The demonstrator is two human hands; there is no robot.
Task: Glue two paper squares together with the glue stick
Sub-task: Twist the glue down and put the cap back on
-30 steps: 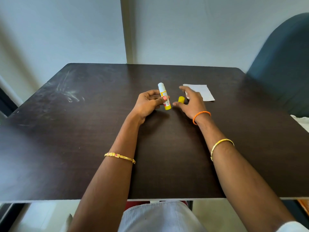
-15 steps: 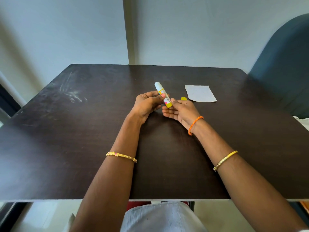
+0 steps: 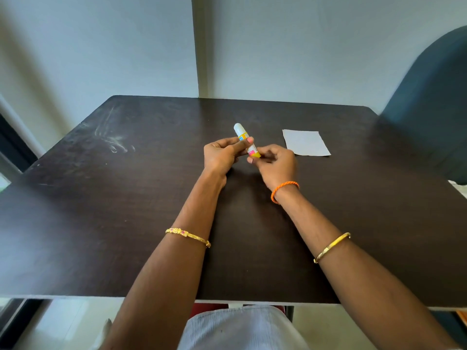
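Observation:
My left hand (image 3: 222,154) grips the glue stick (image 3: 243,135) around its middle, tilted with the white tip up and to the left. The stick has a white upper part and a yellow base with a colourful label. My right hand (image 3: 276,164) pinches the yellow base end of the stick from the right. White paper (image 3: 305,142) lies flat on the dark table (image 3: 126,198), just right of my right hand. I cannot tell whether it is one square or two stacked. The yellow cap is hidden.
A dark blue chair back (image 3: 429,102) stands at the table's right far corner. Pale smudges (image 3: 113,140) mark the table's far left. A white object (image 3: 461,188) pokes in at the right edge. The wall is close behind the table.
My right hand left the yellow cap on the table, came back to the left and took hold of the stick's base. The left hand kept holding the stick, tilting it slightly.

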